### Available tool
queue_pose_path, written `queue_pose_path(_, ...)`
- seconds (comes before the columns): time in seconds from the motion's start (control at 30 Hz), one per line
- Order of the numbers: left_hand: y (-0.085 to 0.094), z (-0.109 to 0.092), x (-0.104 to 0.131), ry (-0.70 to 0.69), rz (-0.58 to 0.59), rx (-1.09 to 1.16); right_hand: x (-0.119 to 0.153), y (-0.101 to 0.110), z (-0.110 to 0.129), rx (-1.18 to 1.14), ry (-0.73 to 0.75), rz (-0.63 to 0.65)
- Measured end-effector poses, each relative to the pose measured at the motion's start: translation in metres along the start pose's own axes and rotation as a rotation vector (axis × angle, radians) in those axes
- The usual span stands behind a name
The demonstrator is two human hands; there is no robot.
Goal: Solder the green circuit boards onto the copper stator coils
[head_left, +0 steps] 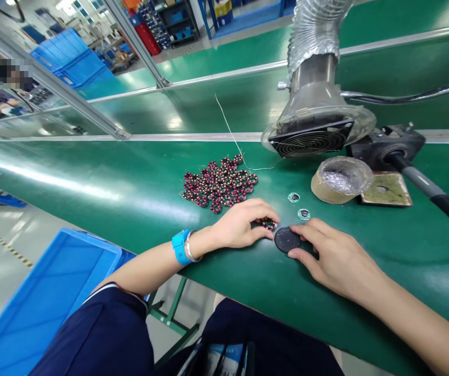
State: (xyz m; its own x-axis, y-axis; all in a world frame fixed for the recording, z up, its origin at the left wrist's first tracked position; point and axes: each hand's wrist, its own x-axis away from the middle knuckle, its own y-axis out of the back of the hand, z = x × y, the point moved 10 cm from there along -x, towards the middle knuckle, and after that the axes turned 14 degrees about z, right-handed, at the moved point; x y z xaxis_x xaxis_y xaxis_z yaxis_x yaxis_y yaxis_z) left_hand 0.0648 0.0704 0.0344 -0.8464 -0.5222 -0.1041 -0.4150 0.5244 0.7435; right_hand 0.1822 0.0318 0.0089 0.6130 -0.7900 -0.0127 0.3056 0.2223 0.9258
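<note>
Glossy green covers the workbench (130,183) in the head view. Over it, the left hand (244,224) has thumb and fingers nearly closed about a small copper-wound ring (268,224), partly hidden by the fingertips. The right hand (332,256) pinches the rim of a flat matte-black disc (287,239) just beside that ring; whether the disc touches the bench is hard to say.

Near the hands lie two small round green circuit boards (304,214) and a heap of red-and-copper wound rings (219,184), a thin silvery wire (226,119) trailing behind it. A tan cylindrical tub (328,196) of crinkled silvery scraps (338,180) covers part of a yellowish square pad (389,189). A grey-and-black rod-shaped handle (424,180) slants from a dark block-shaped holder (404,143). Above hangs a translucent hood (314,99) with a black fan grille (314,138), its ribbed foil duct (318,31) cut off at the top.
</note>
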Motion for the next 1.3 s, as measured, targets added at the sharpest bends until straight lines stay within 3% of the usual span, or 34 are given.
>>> queue_pose_path(0.07,0.002,-0.017,-0.004,-0.14,0.011,0.011,-0.001,-0.002,-0.001,-0.001,-0.009,0.009)
queue_pose_path(0.13,-0.009,-0.032,-0.011,-0.241,0.136,-0.027,-0.001,-0.005,-0.004,-0.019,-0.026,0.032)
queue_pose_path(0.27,-0.033,-0.034,-0.027,-0.24,0.424,-0.036,-0.002,-0.008,-0.007,-0.058,-0.04,0.062)
queue_pose_path(0.43,-0.037,-0.036,-0.035,-0.296,0.554,0.056,-0.002,-0.005,-0.007,-0.061,-0.029,0.044)
queue_pose_path(0.63,-0.03,-0.023,-0.025,-0.204,0.441,0.104,-0.001,-0.002,-0.006,-0.073,-0.017,0.014)
queue_pose_path(0.77,-0.023,-0.023,-0.019,-0.227,0.308,0.077,-0.001,-0.002,-0.008,-0.11,-0.026,0.034)
queue_pose_path(0.87,-0.022,-0.025,-0.017,-0.23,0.278,-0.03,-0.001,-0.002,-0.008,-0.123,-0.021,0.029)
queue_pose_path(1.07,-0.021,-0.046,-0.004,-0.322,0.231,-0.38,-0.003,0.007,-0.012,-0.214,-0.022,0.055)
queue_pose_path(1.17,-0.012,-0.056,0.006,-0.386,0.126,-0.402,-0.004,0.016,-0.024,-0.303,-0.046,0.055)
queue_pose_path(1.3,-0.005,-0.035,0.003,-0.231,0.065,-0.343,-0.005,0.03,-0.043,-0.151,-0.13,-0.049)
